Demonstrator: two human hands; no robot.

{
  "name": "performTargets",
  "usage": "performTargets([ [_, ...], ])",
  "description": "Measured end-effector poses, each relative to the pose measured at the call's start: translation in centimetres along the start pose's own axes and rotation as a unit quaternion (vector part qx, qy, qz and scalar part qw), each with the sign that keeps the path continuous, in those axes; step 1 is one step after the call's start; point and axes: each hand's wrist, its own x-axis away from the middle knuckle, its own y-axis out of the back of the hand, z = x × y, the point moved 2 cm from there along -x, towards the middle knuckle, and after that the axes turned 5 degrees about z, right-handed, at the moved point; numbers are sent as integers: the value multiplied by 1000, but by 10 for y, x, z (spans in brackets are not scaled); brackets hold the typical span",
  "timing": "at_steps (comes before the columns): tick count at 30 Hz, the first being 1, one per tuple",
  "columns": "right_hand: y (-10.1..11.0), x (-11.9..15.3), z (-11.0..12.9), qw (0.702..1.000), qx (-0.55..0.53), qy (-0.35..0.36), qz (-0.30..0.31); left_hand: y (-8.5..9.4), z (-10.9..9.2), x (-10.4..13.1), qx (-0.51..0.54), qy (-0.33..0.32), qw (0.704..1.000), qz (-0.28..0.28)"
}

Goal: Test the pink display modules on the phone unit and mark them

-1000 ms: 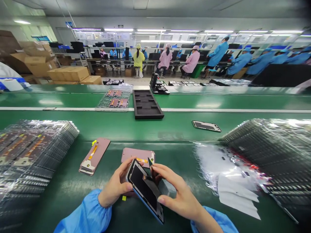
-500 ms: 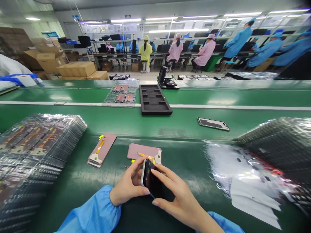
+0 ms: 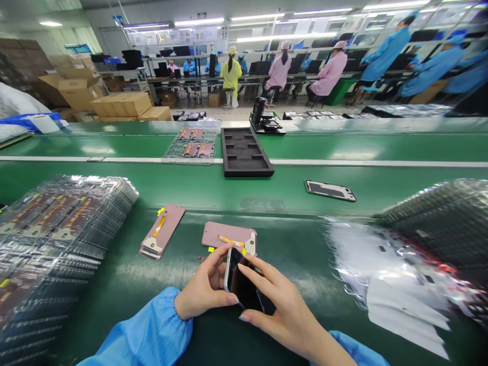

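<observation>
A dark-screened phone [image 3: 244, 287] with a light metal edge is tilted between my hands at the lower middle. My left hand [image 3: 206, 287] is closed round its left edge, thumb at the lower corner. Over the right side lies my right hand [image 3: 280, 305], its fingers on the screen and its thumb near the bottom. Just beyond the phone is a pink screen panel [image 3: 229, 236] with an orange flex cable and yellow tabs, partly behind my fingers. Further left, a small stack of pink panels [image 3: 163, 231] lies at a slant.
Clear trays of panels [image 3: 76, 208] are stacked at the left. A black tray [image 3: 247, 152] and a phone frame [image 3: 330, 190] lie farther back. Plastic film [image 3: 362, 254], white sheets [image 3: 404, 310] and a tall tray stack [image 3: 442, 229] are at the right. People sit at far benches.
The camera view has shifted slightly. The phone stays between my hands, and its screen is tilted a little differently, with a reddish reflection now on it.
</observation>
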Motion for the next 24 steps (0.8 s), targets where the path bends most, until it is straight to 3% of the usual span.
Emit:
performTargets([
  [12,1,0,2,1000,6,22,-4,-3,-3,1,-48,-11,999,3],
  [24,4,-2,3,999,3,41,2,-5,-5,2,-27,6,999,33],
])
